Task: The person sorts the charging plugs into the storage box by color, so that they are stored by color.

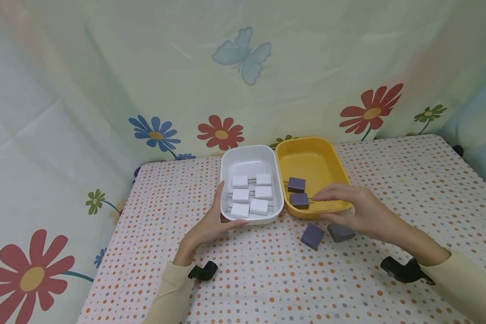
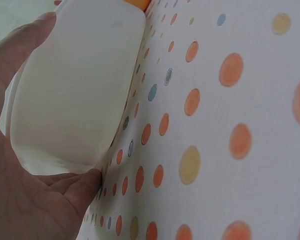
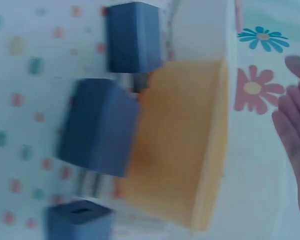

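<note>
My left hand (image 1: 212, 227) holds the near left corner of a white plastic tray (image 1: 249, 155), thumb along the front wall and fingers along the left side. Several white plug-in chargers (image 1: 240, 196) lie inside it in two columns. My right hand (image 1: 358, 207) is over the front right corner of a yellow tray (image 1: 313, 157), fingers extended, nothing seen in its grasp. Two dark purple plug-in chargers (image 1: 299, 200) lie along that tray's left side, prongs showing. On the table in front are another purple charger (image 1: 312, 236) and a greyer-looking one (image 1: 341, 232), partly beneath my right hand.
The two trays stand side by side on a table with a dotted cloth (image 1: 259, 279). Behind it hangs a curtain (image 1: 178, 67) printed with flowers and a butterfly. Black straps (image 1: 204, 271) sit at both wrists. The right wrist view is blurred.
</note>
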Tool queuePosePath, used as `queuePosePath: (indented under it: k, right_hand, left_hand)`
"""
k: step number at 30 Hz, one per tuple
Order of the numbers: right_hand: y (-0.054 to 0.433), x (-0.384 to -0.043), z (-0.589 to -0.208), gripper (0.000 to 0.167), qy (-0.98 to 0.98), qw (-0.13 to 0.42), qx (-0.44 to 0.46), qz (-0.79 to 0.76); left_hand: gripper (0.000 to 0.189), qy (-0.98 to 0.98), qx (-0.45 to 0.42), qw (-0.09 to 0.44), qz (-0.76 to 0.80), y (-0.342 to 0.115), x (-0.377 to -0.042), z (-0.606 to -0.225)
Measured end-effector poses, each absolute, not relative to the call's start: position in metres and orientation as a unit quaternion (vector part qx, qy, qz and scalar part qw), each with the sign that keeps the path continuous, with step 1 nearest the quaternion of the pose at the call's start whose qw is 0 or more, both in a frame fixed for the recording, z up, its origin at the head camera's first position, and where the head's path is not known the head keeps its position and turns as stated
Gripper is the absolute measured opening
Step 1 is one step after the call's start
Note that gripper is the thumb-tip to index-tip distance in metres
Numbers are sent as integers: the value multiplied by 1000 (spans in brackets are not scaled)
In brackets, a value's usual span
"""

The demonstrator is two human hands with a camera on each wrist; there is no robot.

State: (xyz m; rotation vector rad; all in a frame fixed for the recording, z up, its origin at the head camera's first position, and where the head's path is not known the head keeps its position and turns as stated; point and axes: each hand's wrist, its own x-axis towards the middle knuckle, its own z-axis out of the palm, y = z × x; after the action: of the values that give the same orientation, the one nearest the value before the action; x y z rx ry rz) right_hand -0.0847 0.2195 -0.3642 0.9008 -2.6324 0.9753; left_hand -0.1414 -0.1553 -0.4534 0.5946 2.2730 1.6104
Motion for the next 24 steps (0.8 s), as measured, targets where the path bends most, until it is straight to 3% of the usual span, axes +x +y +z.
queuePosePath:
  k: [9, 17, 24]
  right_hand:
    - [222, -77, -408, 50, -841, 22, 379, 385]
    - [217, -72, -425, 46, -868, -53, 343, 355]
    - [212, -71, -429, 49, -890, -53, 323, 319]
  left_hand:
    - [126, 790, 215, 140, 556, -155, -141, -453]
    - [125, 784, 219, 142, 563, -154, -142, -452]
    - [125, 787, 206, 143, 564, -156, -141, -453]
